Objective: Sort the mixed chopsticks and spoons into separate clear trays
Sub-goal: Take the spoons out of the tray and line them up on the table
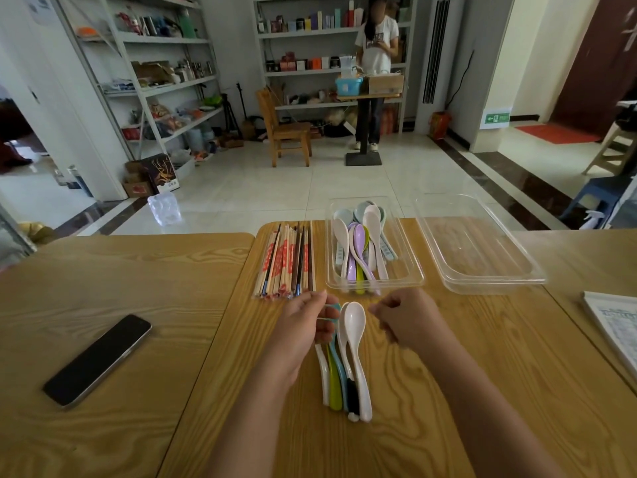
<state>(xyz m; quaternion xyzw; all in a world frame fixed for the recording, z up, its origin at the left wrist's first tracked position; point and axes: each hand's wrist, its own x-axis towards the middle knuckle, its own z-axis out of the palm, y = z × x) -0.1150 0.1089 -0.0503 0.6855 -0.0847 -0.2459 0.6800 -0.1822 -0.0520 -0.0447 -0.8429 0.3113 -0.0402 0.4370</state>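
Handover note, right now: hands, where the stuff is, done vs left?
Left hand grips a bundle of spoons just in front of the trays. Right hand is beside it, fingers curled, nothing seen in it.
Middle tray already holds spoons. Chopsticks lie bunched left of it; can't tell if a tray is under them. Right tray is empty.
Left: bundle into the middle tray, and chopsticks into a tray if they aren't in one.

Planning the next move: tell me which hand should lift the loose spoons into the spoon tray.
Left, probably: the left hand grips the loose spoons, with the spoon tray just ahead; the right hand looks empty.
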